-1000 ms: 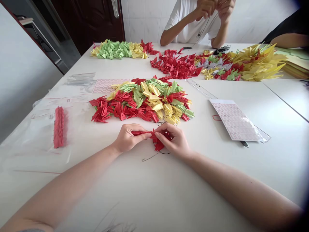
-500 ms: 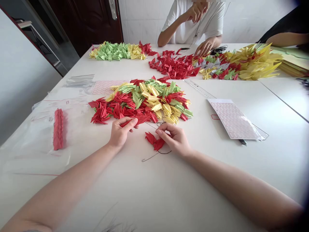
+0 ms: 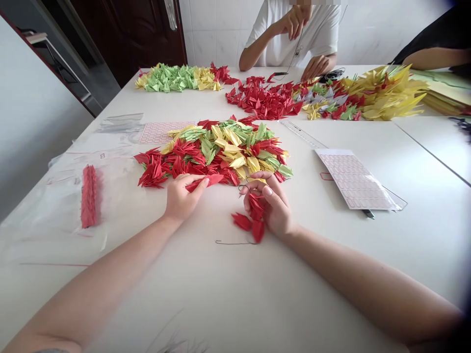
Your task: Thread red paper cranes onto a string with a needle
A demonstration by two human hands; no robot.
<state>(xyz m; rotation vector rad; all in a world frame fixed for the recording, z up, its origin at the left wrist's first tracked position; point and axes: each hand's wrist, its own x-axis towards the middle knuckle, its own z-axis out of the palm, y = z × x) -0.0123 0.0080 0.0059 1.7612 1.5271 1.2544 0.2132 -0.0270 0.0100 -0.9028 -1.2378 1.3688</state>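
Note:
My left hand is closed around red folded paper cranes, their pointed tips sticking out past the thumb. My right hand curls its fingers around a dark thread. Several strung red paper cranes hang from it, just over the table and slightly blurred. Below them, a thin wire with a hooked end lies on the white surface. Just beyond both hands spreads a heap of red, yellow and green paper cranes.
A bagged red crane string lies left. Label sheets and a clear ruler lie right. Farther back are more crane piles and yellow paper. A person in a white shirt works opposite; another's arm rests at right.
My right hand has lifted and turned, with the strung red cranes now by its palm and hanging lower right. The left hand shifted slightly. Across the table, the person's hands moved a little.

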